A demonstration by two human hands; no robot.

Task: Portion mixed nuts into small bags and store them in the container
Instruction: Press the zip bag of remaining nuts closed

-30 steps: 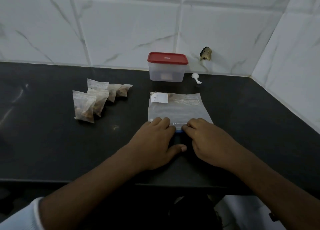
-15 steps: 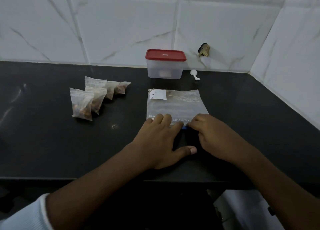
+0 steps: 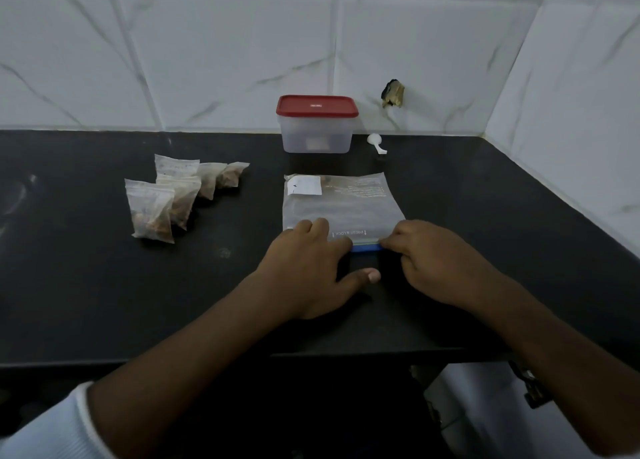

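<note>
Pressing the zip-lock bag onto the table with straight fingers is the left grip; right grip is pinching its blue seal strip. Filled small bags are sitting to the left.

The left hand lies flat, fingers straight, thumb splayed out. The right hand is curled, seemingly pinching the edge of the zip bag.

A home kitchen: a black counter, white tile walls, and a food container with a red lid.
</note>
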